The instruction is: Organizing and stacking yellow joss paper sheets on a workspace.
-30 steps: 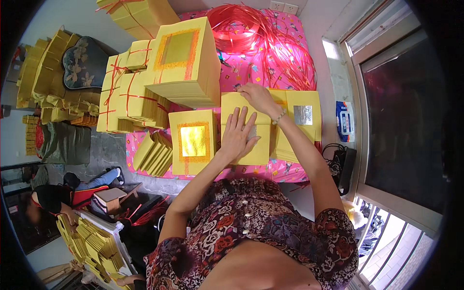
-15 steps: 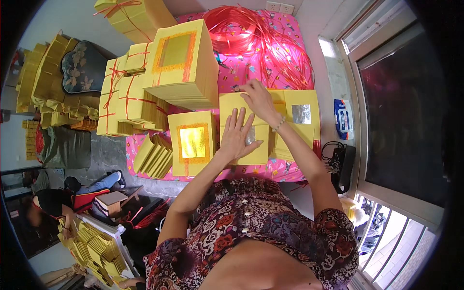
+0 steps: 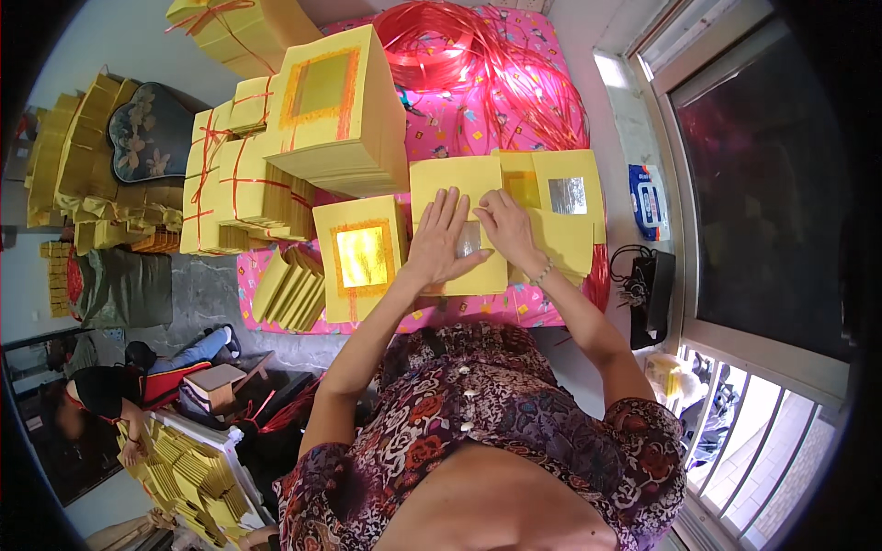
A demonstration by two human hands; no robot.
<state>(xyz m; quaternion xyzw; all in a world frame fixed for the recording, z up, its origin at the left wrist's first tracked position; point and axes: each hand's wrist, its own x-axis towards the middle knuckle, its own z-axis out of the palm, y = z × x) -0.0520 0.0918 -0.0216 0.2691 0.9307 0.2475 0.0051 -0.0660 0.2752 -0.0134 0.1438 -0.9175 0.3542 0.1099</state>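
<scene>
My left hand (image 3: 441,241) lies flat with fingers spread on a yellow paper sheet (image 3: 439,173), partly covering its silver square (image 3: 469,238). Just to its right, my right hand (image 3: 508,228) rests over the same paper with its fingers bent and drawn together. What its fingertips hold, if anything, is hidden. Right of the hands lie more yellow sheets (image 3: 570,241), one with a silver square (image 3: 568,196) and one with a gold patch (image 3: 522,188). On the left is a yellow paper stack (image 3: 358,308) bearing a shiny gold square framed in orange.
A tall paper stack (image 3: 378,147) and red-tied bundles (image 3: 246,197) stand at left. Folded papers (image 3: 292,292) lean at the pink tabletop's (image 3: 427,317) near left edge. Red plastic strips (image 3: 423,69) coil at the back. A co-worker (image 3: 101,395) sits lower left by yellow papers.
My right hand has come nearer, from the paper's far edge down to beside my left hand. My left hand stays flat on the paper. The whole view has shifted slightly.
</scene>
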